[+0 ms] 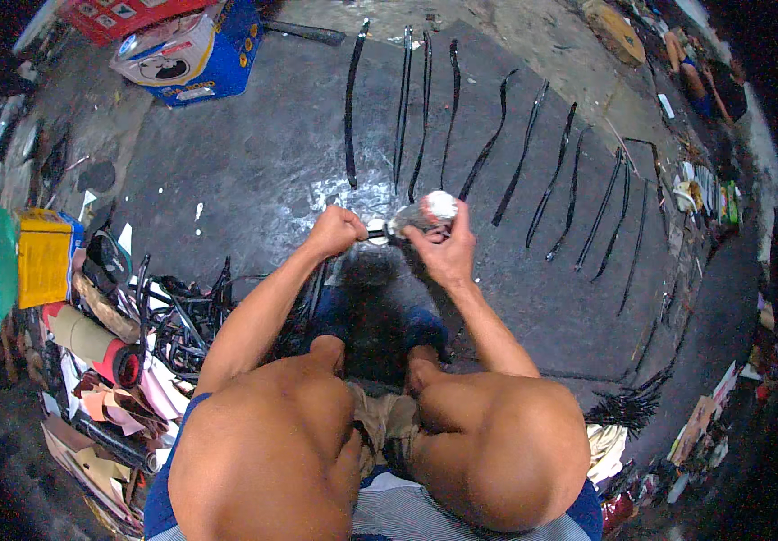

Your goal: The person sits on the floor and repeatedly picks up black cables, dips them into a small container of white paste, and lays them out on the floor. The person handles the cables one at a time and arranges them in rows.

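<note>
On the floor [254, 171], black strips [349, 117] lie spaced out; a tangle [182, 329] remains. Left hand [338, 232] pinches something thin and dark [375, 234]; right grip [448, 255] clasps a tin [439, 208].

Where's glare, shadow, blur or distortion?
Head view: white glare on the dark sheet beyond the left hand, deep shadow nearer the body; head view: white-topped object in the right hand looks blurred; scene bends toward a black rim.
</note>
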Motion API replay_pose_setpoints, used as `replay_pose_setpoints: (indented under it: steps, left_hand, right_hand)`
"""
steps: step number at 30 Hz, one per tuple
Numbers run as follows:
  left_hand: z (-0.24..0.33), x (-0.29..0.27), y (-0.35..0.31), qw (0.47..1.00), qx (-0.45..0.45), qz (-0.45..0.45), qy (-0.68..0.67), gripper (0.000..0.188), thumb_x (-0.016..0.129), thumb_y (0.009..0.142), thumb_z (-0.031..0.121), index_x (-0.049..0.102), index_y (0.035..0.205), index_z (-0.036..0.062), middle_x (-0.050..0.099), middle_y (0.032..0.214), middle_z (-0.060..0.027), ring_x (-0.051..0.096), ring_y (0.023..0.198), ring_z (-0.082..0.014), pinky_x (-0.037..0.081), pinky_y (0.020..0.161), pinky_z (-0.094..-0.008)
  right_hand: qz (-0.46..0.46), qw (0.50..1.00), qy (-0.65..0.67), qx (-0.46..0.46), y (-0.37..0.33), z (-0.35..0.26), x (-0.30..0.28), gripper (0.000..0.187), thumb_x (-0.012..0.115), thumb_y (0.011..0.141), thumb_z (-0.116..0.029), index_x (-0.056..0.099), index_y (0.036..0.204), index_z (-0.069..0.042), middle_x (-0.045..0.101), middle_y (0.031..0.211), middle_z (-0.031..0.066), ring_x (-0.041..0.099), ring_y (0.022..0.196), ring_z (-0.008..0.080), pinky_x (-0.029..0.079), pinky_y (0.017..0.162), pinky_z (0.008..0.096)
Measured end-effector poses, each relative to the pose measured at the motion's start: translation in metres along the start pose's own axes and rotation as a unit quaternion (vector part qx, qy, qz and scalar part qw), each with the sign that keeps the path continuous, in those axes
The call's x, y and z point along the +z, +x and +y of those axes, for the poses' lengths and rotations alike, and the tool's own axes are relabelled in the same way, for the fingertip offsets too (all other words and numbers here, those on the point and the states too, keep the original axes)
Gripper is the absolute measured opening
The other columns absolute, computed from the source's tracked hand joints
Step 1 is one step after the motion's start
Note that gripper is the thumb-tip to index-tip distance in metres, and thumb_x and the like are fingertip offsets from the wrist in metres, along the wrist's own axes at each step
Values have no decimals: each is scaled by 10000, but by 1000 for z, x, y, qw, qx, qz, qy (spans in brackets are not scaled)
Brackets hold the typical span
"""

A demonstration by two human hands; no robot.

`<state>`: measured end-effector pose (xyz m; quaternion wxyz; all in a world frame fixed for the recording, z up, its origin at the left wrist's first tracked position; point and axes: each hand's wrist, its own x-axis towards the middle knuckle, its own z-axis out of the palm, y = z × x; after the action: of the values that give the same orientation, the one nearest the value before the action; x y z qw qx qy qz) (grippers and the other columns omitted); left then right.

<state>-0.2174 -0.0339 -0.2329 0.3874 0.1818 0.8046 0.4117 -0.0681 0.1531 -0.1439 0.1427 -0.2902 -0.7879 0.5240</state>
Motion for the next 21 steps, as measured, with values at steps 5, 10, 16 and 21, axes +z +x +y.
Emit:
replay_pose_setpoints:
  steps: [5,10,16,21]
  left_hand:
    - [5,3,6,997,21,32,69,125,732,775,152,790,766,41,742,703,-68,673,656,-169,558,674,-345]
    - [24,-2,-21,959,277,30,58,705,811,688,103,570,1350,63,584,1336,-146,567,1262,-319,442,1105,-401]
    - [32,15,-28,941,327,92,20,588,811,729,79,578,1262,-2,633,1199,-193,629,1126,-398,516,972,-422]
    - [38,26,-21,944,319,72,30,545,799,747,62,579,1241,-7,642,1183,-201,636,1111,-408,525,924,-433]
  right_hand:
    - [-50,976,-159,-143,-5,12,32,757,891,757,-236,477,1366,-59,714,1071,180,722,926,326,582,788,411]
    - [-51,965,-162,-198,-14,24,39,706,845,777,-159,482,1376,-67,684,1166,192,684,1049,376,567,880,443]
    - [-96,993,-61,-19,-4,56,33,623,766,771,-25,516,1341,-58,687,1132,155,673,1008,309,546,898,422]
    - [-72,989,-58,114,29,124,46,447,751,777,-33,618,1203,-57,718,893,120,689,833,258,549,777,378]
